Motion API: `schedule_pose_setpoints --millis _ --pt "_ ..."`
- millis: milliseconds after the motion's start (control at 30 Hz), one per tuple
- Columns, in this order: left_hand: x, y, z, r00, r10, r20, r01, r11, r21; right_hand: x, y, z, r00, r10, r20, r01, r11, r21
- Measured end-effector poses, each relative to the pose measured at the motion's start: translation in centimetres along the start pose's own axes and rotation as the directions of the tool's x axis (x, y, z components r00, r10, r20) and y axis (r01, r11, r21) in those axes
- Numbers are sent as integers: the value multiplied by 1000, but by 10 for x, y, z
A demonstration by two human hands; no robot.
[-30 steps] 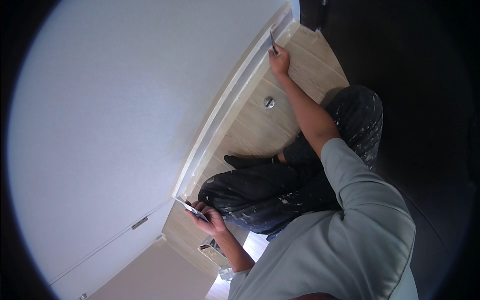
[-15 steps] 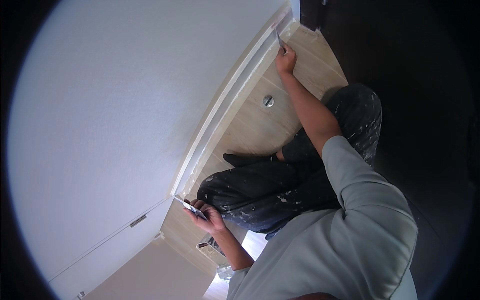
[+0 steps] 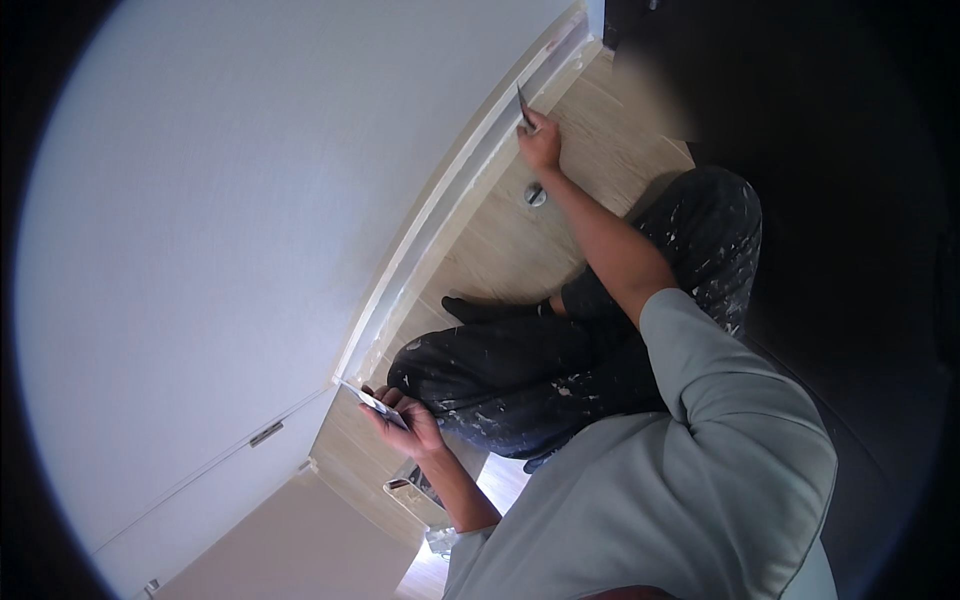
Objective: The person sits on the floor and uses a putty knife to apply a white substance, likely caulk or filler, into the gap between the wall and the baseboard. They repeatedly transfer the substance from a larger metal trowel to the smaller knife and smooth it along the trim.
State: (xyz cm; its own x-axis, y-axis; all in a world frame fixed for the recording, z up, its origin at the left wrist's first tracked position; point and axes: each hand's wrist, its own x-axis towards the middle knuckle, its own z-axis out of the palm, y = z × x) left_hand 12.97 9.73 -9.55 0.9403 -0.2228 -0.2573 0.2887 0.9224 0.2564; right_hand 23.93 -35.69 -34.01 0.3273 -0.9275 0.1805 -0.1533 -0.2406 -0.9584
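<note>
My right hand [image 3: 540, 145] is closed around the handle end of a thin putty knife [image 3: 522, 103]. Its blade is against the skirting board [image 3: 432, 232] along the wall's foot, toward the far end. Nearer to me, my left hand [image 3: 420, 432] grips a second flat putty knife [image 3: 382, 408], whose tip points at the near end of the board. Fingers hide most of both handles. Pale smears and a strip of tape-like covering run along the board's lower edge beside the wood-look floor [image 3: 490, 245].
A round metal door stop [image 3: 535, 194] stands on the floor near my right forearm. My paint-spotted trousers [image 3: 520, 385] and foot lie close to the board. By my left forearm is an open box-like container [image 3: 408, 490]. A white door with a hinge [image 3: 266, 434] is at left.
My right hand has drawn its putty knife back along the skirting board, toward me and left. My left hand has shifted only slightly and still grips its knife.
</note>
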Motion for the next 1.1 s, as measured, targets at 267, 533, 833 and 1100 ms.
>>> schedule_pose_setpoints --millis 267,533,833,1100 --pt "3 2 -5 1000 5 7 -5 1000 -19 -113 -32 33 990 -104 98 104 995 3" --pt "2 3 -10 1000 -20 16 21 998 -61 -190 -76 45 981 -44 186 63 993 -98" --pt "0 1 -2 993 59 -107 -31 968 248 -186 -114 -35 851 -65 521 -24 987 161" --pt "2 -66 82 890 -393 -229 439 874 207 -147 -314 -177 326 -821 470 433 571 697"
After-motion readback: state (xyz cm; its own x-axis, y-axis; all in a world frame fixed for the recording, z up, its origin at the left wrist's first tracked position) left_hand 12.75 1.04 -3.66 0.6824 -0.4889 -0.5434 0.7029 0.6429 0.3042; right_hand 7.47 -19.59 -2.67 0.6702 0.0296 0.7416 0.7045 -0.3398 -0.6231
